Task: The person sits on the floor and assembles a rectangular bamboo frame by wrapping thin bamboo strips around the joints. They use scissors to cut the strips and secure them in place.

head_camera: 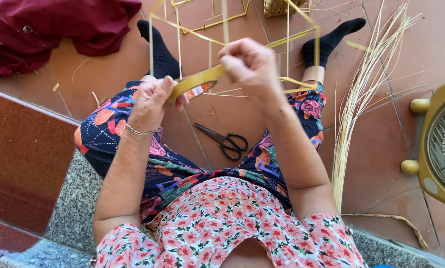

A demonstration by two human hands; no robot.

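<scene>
Seated person, viewed from above. The left hand (150, 101) is closed around a roll of tape (195, 85), held edge-up so the strip pays out toward the right hand (247, 64), whose fingers pinch shut on the tape end against a thin strip frame (282, 42) raised over the knees. Scissors (225, 141) lie on the floor between the legs, within reach; loose straw stalks (361, 99) lie to the right.
</scene>
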